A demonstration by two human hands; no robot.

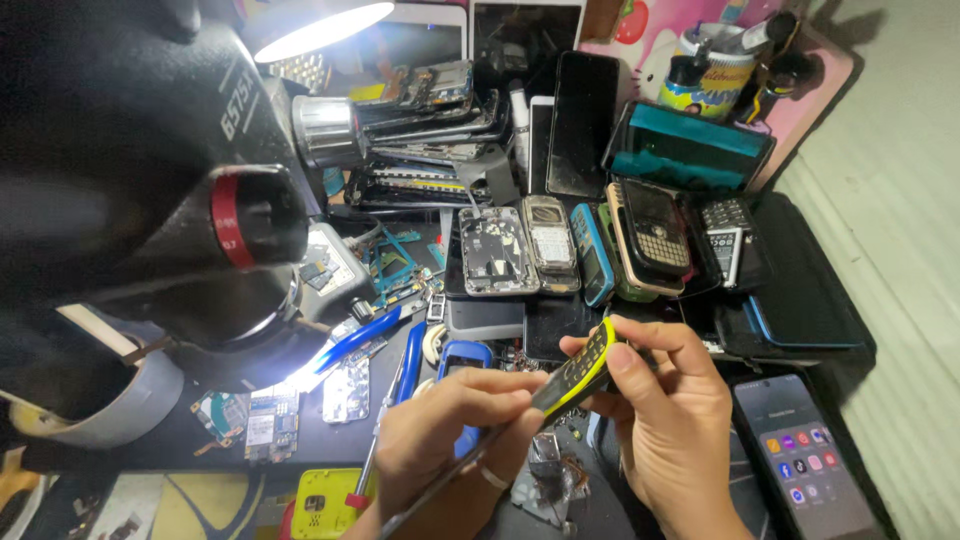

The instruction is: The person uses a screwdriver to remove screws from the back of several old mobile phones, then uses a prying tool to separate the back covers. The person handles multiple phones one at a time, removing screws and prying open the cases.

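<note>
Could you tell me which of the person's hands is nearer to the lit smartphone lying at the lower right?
The right hand is nearer, just left of the lit smartphone. The left hand is farther left, beyond the black-and-yellow phone both hands hold.

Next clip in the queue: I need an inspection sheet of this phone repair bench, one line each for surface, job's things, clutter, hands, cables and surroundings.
Surface: dark bench top, mostly covered, lit by a lamp.
Job's things: small black and yellow phone held edge-up between both hands; thin dark tool in the left hand.
Clutter: row of old keypad phones, stacked phone frames, loose circuit boards, blue-handled tool, lit smartphone.
Hands: left hand grips tool and the phone's lower end; right hand pinches its upper end.
Cables: nothing seen.
Surroundings: microscope body at left, pink board behind, pale wall at right.
</note>
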